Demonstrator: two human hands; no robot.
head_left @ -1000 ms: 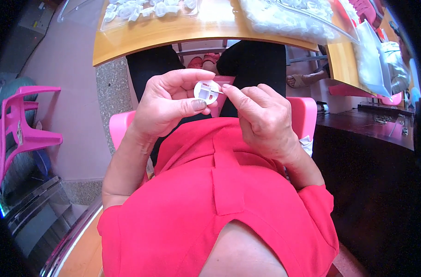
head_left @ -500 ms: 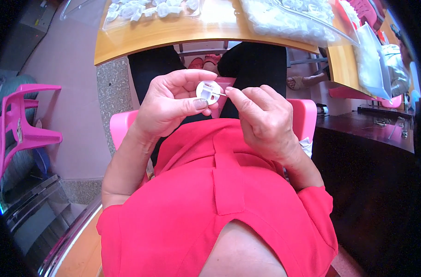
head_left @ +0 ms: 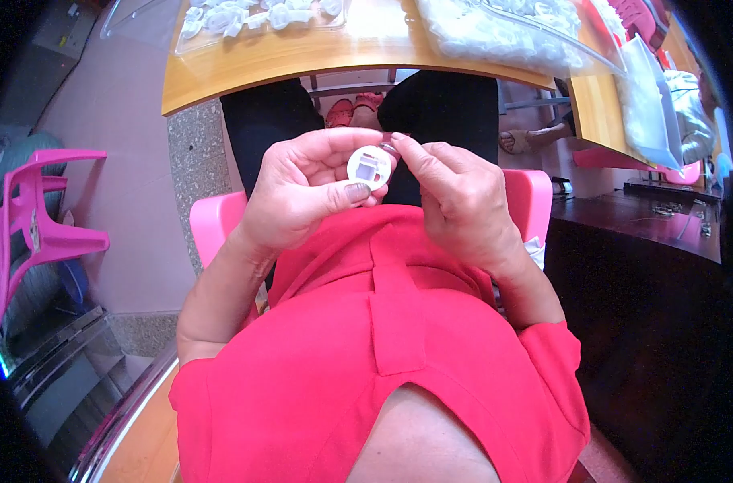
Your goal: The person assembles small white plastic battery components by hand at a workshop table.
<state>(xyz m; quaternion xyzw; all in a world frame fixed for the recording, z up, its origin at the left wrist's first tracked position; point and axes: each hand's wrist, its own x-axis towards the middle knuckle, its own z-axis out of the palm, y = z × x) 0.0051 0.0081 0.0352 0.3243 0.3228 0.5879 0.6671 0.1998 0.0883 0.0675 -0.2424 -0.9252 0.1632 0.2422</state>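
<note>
A small round white plastic part [head_left: 370,167], with a square recess and slots in its face, is held over my lap. My left hand [head_left: 300,181] grips it by the rim, the thumb at its lower edge and the fingers behind it. At the upper right rim, my right hand [head_left: 457,189] is closed in a pinch, thumb against index finger. A small pale bit of a thin piece [head_left: 389,149] shows at those fingertips; the fingers hide most of it.
Ahead is a wooden table [head_left: 302,68] with a clear tray [head_left: 262,30] of white plastic parts at left and a larger heap of white parts [head_left: 503,40] at right. A pink plastic chair [head_left: 41,213] stands on the left, a dark cabinet [head_left: 624,233] on the right.
The round part has tilted and shifted slightly down and right. My right fingertips have moved up to its upper rim, and the thin white piece between them and the part is now mostly hidden.
</note>
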